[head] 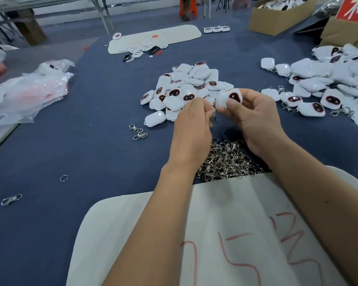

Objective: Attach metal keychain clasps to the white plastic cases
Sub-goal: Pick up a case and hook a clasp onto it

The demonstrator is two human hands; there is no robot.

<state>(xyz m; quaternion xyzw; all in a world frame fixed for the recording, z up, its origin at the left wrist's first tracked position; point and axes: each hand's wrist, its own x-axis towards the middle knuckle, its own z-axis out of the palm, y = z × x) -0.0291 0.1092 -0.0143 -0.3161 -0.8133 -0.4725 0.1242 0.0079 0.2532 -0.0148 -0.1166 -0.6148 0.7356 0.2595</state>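
Head view. The right hand (254, 116) holds a white plastic case (230, 98) above the table (91, 131), thumb and fingers curled round it, its dark red-rimmed face turned up. The left hand (192, 122) sits just beside it, fingertips pinched together on a metal keychain clasp (215, 115) that hangs down between the two hands, right at the case's lower edge — whether the clasp is already hooked on cannot be told.

Directly beyond the hands lies a pile of white cases (186, 87) without visible clasps. To the right, well apart, a second heap of cases (329, 79) shows clasps at its near edge. Under the forearms, a heap of loose clasps (225, 159) rests at the far edge of a white sheet (132, 234) marked with red writing. Two single clasps (137, 132) lie left of the hands; one more (10, 200) and a lone ring (64, 178) lie further left. Clear plastic bags (29, 89) occupy the left side — cardboard boxes (277, 15) stand at the far right.
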